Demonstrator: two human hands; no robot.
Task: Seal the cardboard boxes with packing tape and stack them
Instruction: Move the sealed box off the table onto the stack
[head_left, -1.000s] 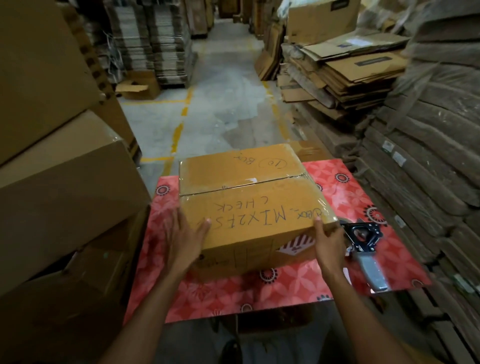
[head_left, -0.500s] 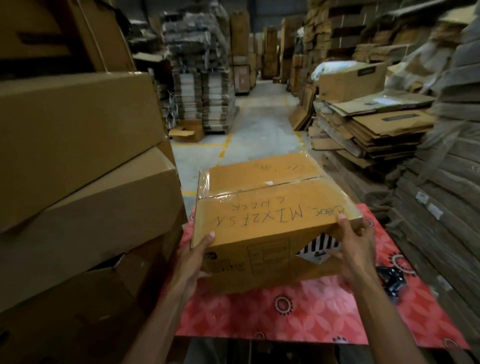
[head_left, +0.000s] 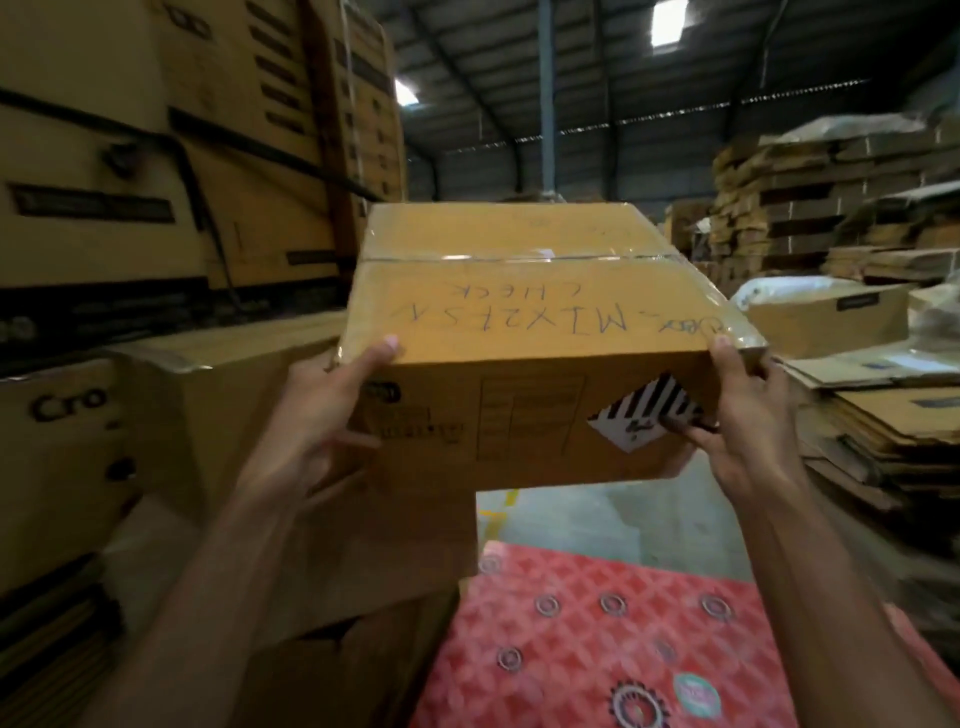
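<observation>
A brown cardboard box (head_left: 519, 322) with clear tape over its top seam and handwritten marker text is held up at chest height, well above the red patterned table (head_left: 613, 639). My left hand (head_left: 317, 421) grips its near left corner, thumb on the top edge. My right hand (head_left: 743, 415) grips the near right corner, fingers over a black-and-white striped label. The tape dispenser is out of view.
A stack of large cardboard boxes (head_left: 156, 405) stands close on the left, its top at about the held box's level. Taller strapped cartons (head_left: 171, 140) rise behind it. Piles of flattened cardboard (head_left: 883, 415) fill the right. Grey floor (head_left: 613, 519) lies beyond the table.
Both hands have lifted the taped box off the red table and carried it up and toward the left stack. My view has tilted upward, and the tape dispenser has dropped out of view.
</observation>
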